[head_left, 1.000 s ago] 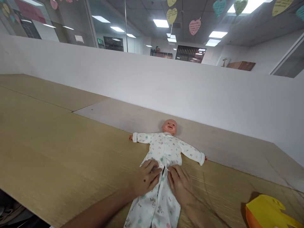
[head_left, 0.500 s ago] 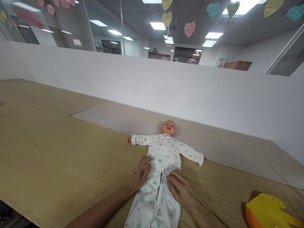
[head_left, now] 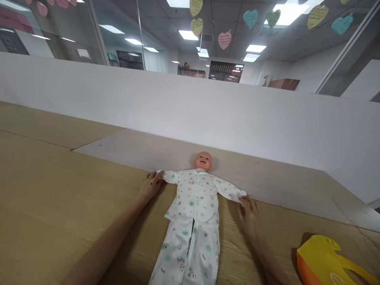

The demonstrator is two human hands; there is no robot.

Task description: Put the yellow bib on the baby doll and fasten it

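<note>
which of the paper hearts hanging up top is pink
The pink heart hanging just right of centre, lowest of the cluster. The hearts left of it are yellow; those to its right are teal, green and yellow.

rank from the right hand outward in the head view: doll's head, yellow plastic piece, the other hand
From the right hand:
1. Doll's head, up and to its left.
2. Yellow plastic piece, lower right. Nearly as close as the head.
3. Left hand, across the doll, plainly farthest.
</note>
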